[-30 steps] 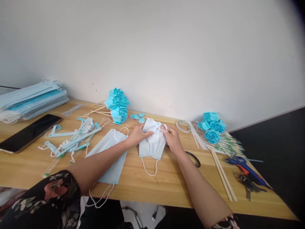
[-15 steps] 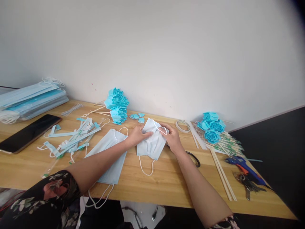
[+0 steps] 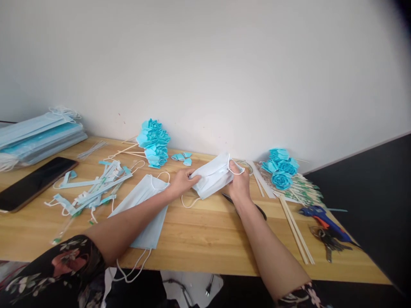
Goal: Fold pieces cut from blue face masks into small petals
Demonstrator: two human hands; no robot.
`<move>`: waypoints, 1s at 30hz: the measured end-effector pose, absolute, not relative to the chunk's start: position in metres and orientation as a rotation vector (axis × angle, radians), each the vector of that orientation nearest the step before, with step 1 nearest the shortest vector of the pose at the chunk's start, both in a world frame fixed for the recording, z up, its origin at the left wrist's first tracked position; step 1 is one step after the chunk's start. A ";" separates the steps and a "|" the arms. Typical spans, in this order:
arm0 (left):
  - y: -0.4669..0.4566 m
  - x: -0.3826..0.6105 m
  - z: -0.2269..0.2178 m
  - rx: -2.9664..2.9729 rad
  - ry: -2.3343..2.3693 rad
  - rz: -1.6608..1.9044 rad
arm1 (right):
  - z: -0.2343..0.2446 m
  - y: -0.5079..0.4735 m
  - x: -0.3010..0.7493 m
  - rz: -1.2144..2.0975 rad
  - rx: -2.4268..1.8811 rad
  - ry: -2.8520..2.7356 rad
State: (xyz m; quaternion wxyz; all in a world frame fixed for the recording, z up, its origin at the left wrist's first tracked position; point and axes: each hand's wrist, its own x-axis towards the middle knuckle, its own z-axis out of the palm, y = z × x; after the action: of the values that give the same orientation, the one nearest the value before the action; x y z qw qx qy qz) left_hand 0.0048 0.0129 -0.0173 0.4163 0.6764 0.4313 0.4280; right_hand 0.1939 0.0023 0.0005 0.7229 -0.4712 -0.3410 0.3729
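A pale face mask (image 3: 212, 176) is held up above the table between both hands. My left hand (image 3: 183, 184) grips its left edge, thumb on the near face. My right hand (image 3: 239, 182) is closed on the other end, where a white ear loop hangs over the fingers. The second loop dangles below the left side. Under my left forearm lies another light-blue face mask (image 3: 150, 218) with its loops spread out. Beneath my right wrist, partly hidden, is a pair of black-handled scissors (image 3: 261, 212).
Blue paper-like flowers on sticks (image 3: 154, 143) stand at the wall, with small folded pieces (image 3: 183, 158) beside them. Cut mask strips (image 3: 96, 188), a phone (image 3: 35, 182) and stacked masks (image 3: 41, 134) lie left. Rightward are more flowers (image 3: 281, 169), wooden sticks (image 3: 297, 231) and a blue glue gun (image 3: 324, 220).
The mask has turned from hanging upright to lying tilted lengthwise between my hands. My right hand has shifted its hold, and the mask's right end has moved rightward.
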 end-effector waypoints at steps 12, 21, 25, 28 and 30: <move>0.013 0.005 -0.016 1.086 0.778 1.207 | -0.002 0.004 0.193 1.009 -0.999 -0.679; 0.009 0.004 -0.015 1.169 0.637 0.895 | -0.001 0.006 0.202 0.951 -1.019 -0.656; 0.006 0.003 -0.016 1.204 0.602 0.821 | -0.002 -0.002 0.194 1.124 -1.096 -0.866; 0.006 0.004 -0.014 1.210 0.600 0.832 | -0.003 -0.011 0.184 1.207 -1.124 -1.083; 0.006 0.004 -0.012 1.177 0.618 0.839 | -0.003 -0.015 0.180 1.212 -1.144 -1.147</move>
State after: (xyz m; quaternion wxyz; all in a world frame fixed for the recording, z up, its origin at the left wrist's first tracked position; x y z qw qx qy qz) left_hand 0.0041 0.0060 -0.0121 0.7066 0.5299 0.2780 0.3777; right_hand 0.1800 -0.0145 -0.0033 0.5303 -0.4794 -0.4807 0.5078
